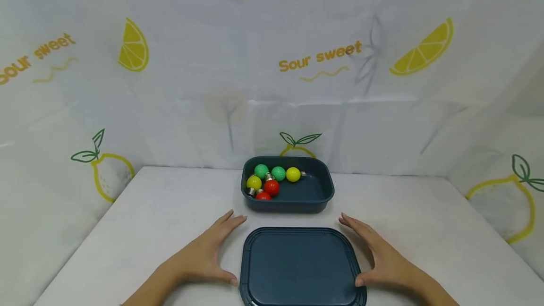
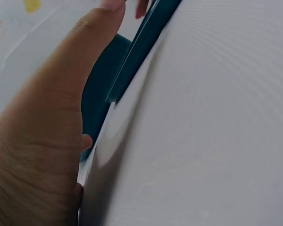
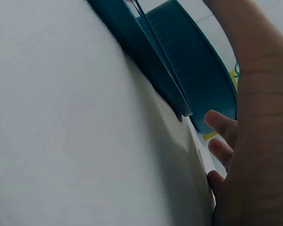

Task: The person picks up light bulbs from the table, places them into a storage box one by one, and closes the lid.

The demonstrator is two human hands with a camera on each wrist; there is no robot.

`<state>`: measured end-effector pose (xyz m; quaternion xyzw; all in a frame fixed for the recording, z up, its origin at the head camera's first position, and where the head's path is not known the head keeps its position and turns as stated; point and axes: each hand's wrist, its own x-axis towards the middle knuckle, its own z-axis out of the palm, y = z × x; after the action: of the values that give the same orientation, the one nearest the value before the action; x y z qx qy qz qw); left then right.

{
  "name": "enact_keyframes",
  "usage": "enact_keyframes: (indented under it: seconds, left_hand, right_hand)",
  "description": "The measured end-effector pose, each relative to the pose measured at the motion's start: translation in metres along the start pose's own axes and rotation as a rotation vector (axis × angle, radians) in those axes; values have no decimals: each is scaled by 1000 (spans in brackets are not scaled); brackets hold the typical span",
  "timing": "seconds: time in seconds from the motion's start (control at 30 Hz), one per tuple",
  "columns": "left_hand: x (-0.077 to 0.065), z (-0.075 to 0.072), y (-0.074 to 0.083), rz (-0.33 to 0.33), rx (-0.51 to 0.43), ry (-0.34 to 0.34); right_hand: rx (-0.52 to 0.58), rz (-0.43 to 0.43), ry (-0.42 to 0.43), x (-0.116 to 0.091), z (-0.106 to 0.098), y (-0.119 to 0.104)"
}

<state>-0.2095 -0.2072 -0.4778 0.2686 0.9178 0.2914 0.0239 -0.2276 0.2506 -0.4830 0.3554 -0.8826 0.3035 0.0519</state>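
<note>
A dark blue rectangular lid (image 1: 299, 266) with rounded corners lies flat on the white table. To its left is my left hand (image 1: 206, 254), fingers spread and thumb apart from the lid's edge. My right hand (image 1: 384, 259) is at the right side, its thumb tip overlapping the lid's rim in the head view and its fingers extended forward. In the right wrist view, the lid's edge (image 3: 151, 70) shows beside the hand. Just behind the lid stands a matching dark blue box (image 1: 312, 190), with small light bulbs in its left half: two green, two yellow and two red (image 1: 272, 188).
The white tabletop (image 1: 170, 211) extends on both sides of the lid and box. Behind it hangs a pale curtain (image 1: 191, 122) printed with lemons and words, which also runs along the left and right sides.
</note>
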Motion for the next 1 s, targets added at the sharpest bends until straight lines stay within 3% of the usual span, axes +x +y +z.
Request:
enact_keyframes:
  seconds: [0.2, 0.37, 0.47, 0.57, 0.83, 1.0]
  left_hand:
    - [0, 0, 0, 27, 48, -33]
    - [3, 6, 4, 126, 107, -58]
    - [5, 9, 10, 188, 162, -58]
    - [5, 12, 14, 203, 191, -66]
    - [5, 15, 10, 192, 189, -71]
    - [6, 16, 6, 183, 149, -42]
  right_hand:
    - [18, -83, -103, 0, -6, 2]
    - [-25, -151, -169, -4, -7, -2]
    - [-113, -178, -146, -3, -6, -5]
    - [-121, -173, -139, -2, -5, -6]
    - [-97, -109, -102, -5, -1, -4]
    - [19, -101, -48, -4, -1, -4]
